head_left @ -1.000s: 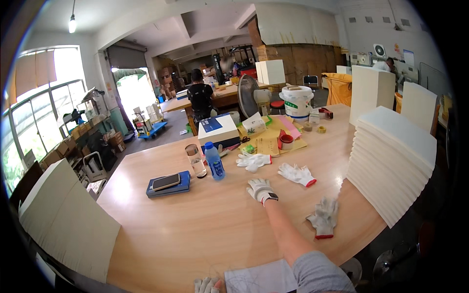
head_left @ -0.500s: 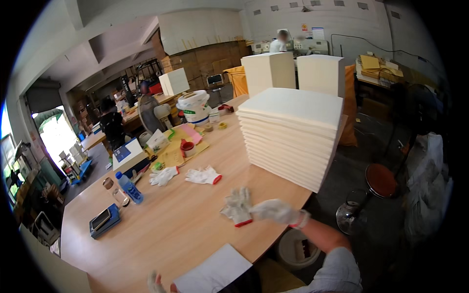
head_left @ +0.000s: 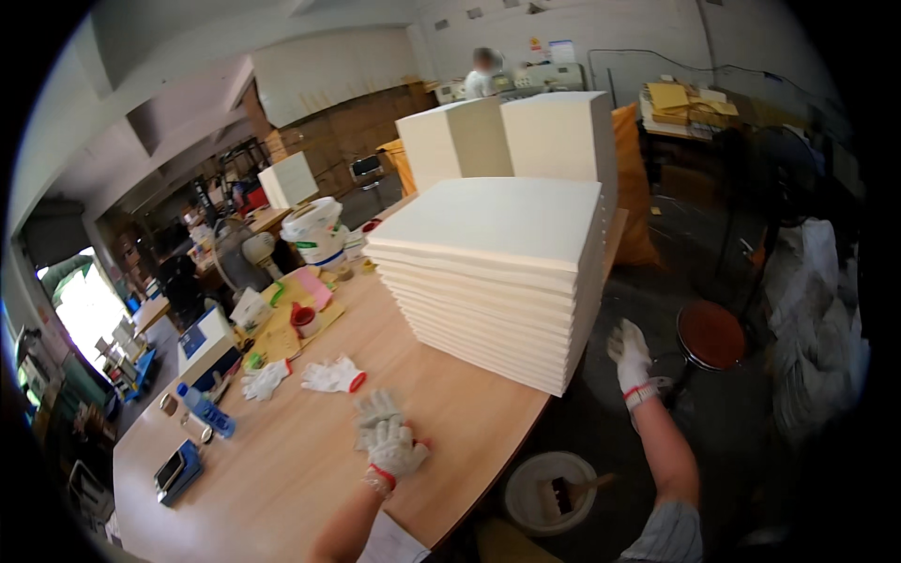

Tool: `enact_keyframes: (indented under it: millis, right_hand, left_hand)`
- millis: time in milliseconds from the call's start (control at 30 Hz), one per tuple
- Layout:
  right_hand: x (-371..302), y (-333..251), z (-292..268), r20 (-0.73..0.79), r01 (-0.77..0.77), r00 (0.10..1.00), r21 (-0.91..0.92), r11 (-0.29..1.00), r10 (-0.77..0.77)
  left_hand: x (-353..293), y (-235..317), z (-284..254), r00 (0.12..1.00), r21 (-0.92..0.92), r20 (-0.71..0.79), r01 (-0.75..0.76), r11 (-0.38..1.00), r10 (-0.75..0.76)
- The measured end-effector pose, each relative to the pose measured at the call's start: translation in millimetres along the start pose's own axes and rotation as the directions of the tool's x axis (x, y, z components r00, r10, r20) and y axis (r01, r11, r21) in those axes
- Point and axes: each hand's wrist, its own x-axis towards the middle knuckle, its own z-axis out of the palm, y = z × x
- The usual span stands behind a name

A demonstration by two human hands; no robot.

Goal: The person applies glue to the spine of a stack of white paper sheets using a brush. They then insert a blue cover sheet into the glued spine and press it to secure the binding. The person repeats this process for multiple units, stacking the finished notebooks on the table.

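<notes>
My left hand (head_left: 396,450), in a white knit glove with a red cuff, lies over the table with its fingers apart. It partly covers a greyish work glove (head_left: 378,409); whether it presses on that glove I cannot tell. My right hand (head_left: 629,353), gloved the same way, hangs past the table's right edge, fingers loosely spread and holding nothing. Left of it, a tall stack of thick white paper bundles (head_left: 479,310) stands at the table's edge, apart from the hand. Two more white gloves, one (head_left: 333,374) with a red cuff and another (head_left: 267,380), lie farther left.
Below the table edge is a bucket (head_left: 549,483) with a brush (head_left: 563,494). A round stool (head_left: 710,335) stands at right. A blue-capped bottle (head_left: 206,410), a phone (head_left: 170,471) and a white tub (head_left: 314,232) are on the table. Taller paper stacks (head_left: 558,136) rise behind.
My left hand has come up from the lower edge onto the table by the grey glove. My right hand has swung right, away from that glove and past the table edge. The view has shifted.
</notes>
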Motion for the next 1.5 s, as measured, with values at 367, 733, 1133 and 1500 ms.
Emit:
enact_keyframes:
  millis: [367, 733, 1133, 1500]
  right_hand:
    - [124.5, -4.6, 66.3, -0.12, -0.04, 0.993, -0.355, 0.934, -0.003]
    - [128.2, 32.4, 50.1, -0.138, -0.031, 0.99, 0.076, 0.997, 0.041]
    - [37.8, 85.5, 34.3, 0.054, 0.034, 0.998, 0.023, 0.999, -0.035]
    - [-48.5, 101.9, -21.8, -0.311, 0.305, 0.9, -0.053, 0.951, -0.306]
  left_hand:
    - [198.1, -29.8, 86.5, 0.575, -0.705, 0.582, 0.709, -0.005, -0.575]
    - [232.0, -57.0, 157.0, 0.857, -0.887, 0.426, 0.459, 0.053, -0.289]
    - [120.7, -124.9, 108.7, 0.773, -0.827, 0.562, 0.515, -0.226, -0.293]
    - [60.8, -86.1, -38.0, 0.809, -0.932, 0.15, 0.307, 0.192, -0.568]
